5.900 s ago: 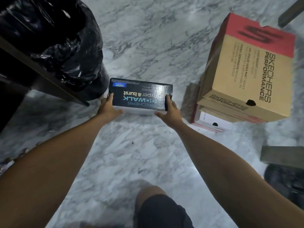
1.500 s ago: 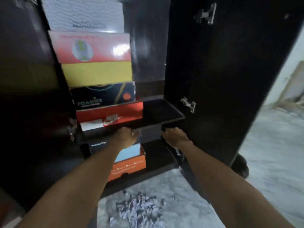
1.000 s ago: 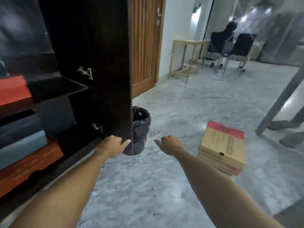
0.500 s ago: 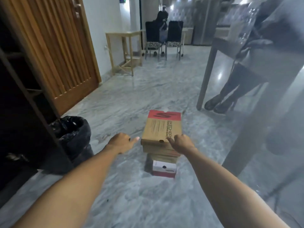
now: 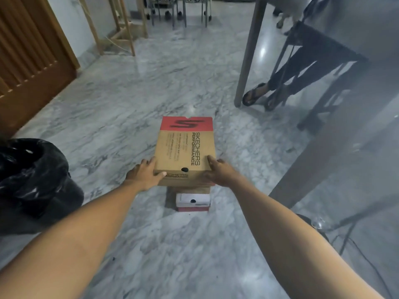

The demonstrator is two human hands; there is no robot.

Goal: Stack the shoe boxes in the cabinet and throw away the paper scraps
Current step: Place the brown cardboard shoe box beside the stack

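A brown Skechers shoe box (image 5: 183, 147) with a red end tops a small stack on the marble floor. Under it lies another brown box, mostly hidden, and at the bottom a white and red box (image 5: 192, 201). My left hand (image 5: 144, 174) holds the top box's near left corner, thumb on the front face and fingers along the side. At the near right corner, my right hand (image 5: 218, 172) grips the same box, fingers on the lid edge. The cabinet and paper scraps are out of view.
A bin lined with a black bag (image 5: 32, 180) stands at the left. A wooden door (image 5: 28, 57) is at the far left. A grey table (image 5: 336, 100) stands on the right, with a seated person's legs and sandalled feet (image 5: 254, 97) under it. Chairs stand at the back.
I turned away from the cabinet, where the dark box now lies, towards the stack on the floor. Both hands, empty half a second ago, have reached forward and taken hold of the top brown box.
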